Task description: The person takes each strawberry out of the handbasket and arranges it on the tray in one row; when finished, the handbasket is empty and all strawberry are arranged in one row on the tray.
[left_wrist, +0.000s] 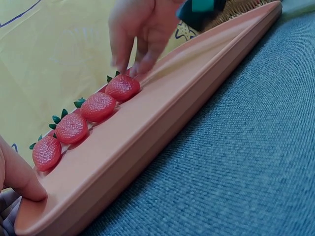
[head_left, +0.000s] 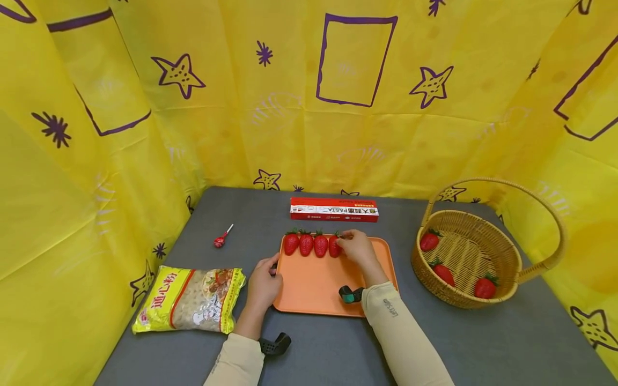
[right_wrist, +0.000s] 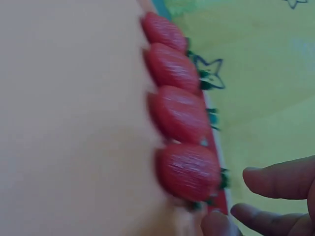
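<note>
An orange tray (head_left: pixel 314 292) lies on the table with several strawberries in a row along its far edge, green leaves facing away from me. My left hand (head_left: pixel 262 284) holds the tray's left rim; in the left wrist view its thumb (left_wrist: pixel 22 179) presses inside the tray's corner. At the right end of the row, my right hand (head_left: pixel 359 251) is over the rightmost strawberry (right_wrist: pixel 191 172). In the right wrist view its spread fingers (right_wrist: pixel 275 182) stand just beside the leaves, with nothing gripped between them.
Right of the tray, a wicker basket (head_left: pixel 419 271) with a tall handle contains 3 strawberries. Behind the tray lies a red and white pasta box (head_left: pixel 334 210). To the left are a red lollipop (head_left: pixel 219 241) and a yellow food bag (head_left: pixel 190 300). Yellow curtains (head_left: pixel 289 139) surround the table.
</note>
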Tool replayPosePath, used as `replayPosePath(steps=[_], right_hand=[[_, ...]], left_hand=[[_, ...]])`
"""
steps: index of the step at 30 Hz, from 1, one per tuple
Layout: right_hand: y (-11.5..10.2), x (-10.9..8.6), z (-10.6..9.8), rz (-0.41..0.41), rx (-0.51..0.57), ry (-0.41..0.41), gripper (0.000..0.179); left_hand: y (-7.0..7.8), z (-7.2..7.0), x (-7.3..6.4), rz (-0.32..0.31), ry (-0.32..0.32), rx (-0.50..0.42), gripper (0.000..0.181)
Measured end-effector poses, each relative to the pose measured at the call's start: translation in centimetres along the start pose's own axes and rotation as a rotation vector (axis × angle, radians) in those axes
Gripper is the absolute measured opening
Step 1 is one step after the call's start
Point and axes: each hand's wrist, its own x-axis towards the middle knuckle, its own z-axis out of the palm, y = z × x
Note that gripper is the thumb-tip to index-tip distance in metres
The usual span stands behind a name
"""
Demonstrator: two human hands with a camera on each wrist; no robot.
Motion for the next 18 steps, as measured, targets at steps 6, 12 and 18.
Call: replayPosePath(steps=[6, 12, 18], right_hand=[[-0.9, -2.0, -5.7, -0.091, -0.003, 0.033, 0.048], [-1.4, -5.7, -14.2, -0.214, -0.133, 0.194, 0.055], [1.5, -5.7, -21.6, -0.159, -0.116, 0.289, 0.068]], left_hand=[[0.3, 0.1, 0.2, 0.001, -0.003, 0.001, 0.051], [0.5, 0.1, 0.1, 0.03, 0.013, 0.016, 0.05], [0.4, 0.2, 0.1, 0.052, 0.025, 0.024, 0.05]])
